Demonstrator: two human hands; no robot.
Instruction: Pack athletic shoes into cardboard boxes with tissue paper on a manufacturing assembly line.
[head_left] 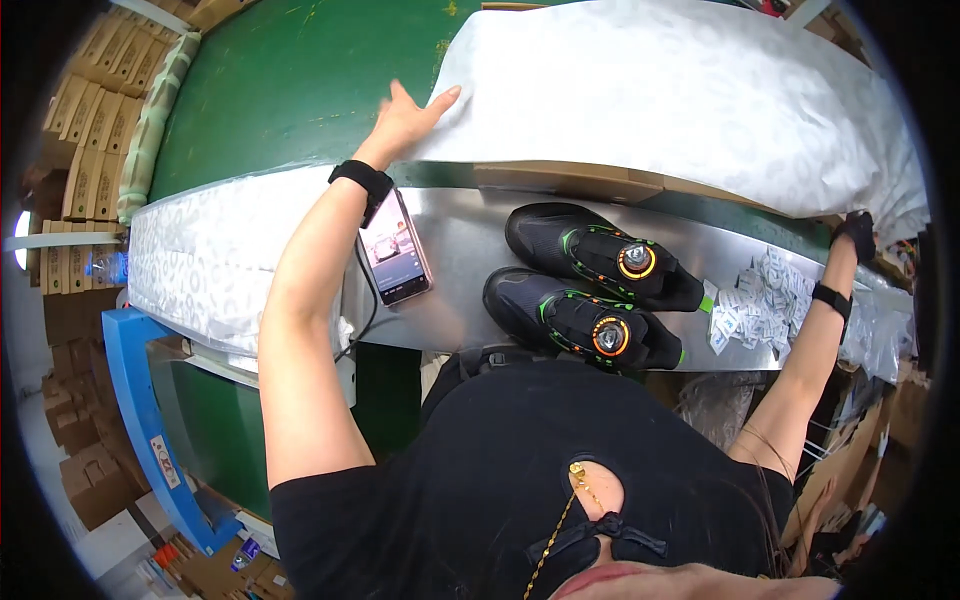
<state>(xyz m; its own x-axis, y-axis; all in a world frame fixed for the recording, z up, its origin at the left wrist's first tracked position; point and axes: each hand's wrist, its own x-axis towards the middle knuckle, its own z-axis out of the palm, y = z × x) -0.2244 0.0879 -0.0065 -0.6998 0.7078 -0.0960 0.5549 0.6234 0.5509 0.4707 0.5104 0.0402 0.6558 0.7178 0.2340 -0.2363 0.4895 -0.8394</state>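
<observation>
A wide sheet of white wrapping paper [640, 90] with a faint pattern lies draped over a brown cardboard box [570, 180], whose near edge shows. My left hand [408, 122] is at the sheet's left edge, fingers spread and thumb stretched towards it; it grips nothing. At the opposite end, my right hand [856, 238] looks dark, perhaps gloved, and is against the paper's lower right corner; its fingers cannot be made out. Between my arms, two black shoes with green trim and orange-ringed dials, a farther shoe [560, 240] and a nearer shoe [530, 310], lie side by side.
The shoes rest on a metal work surface [450, 240], beside a pile of small white packets [760, 305]. A lit phone [397, 250] lies near my left forearm, next to a stack of patterned paper [210, 255]. Beyond is a green belt [290, 80]; cartons [90, 140] line the left.
</observation>
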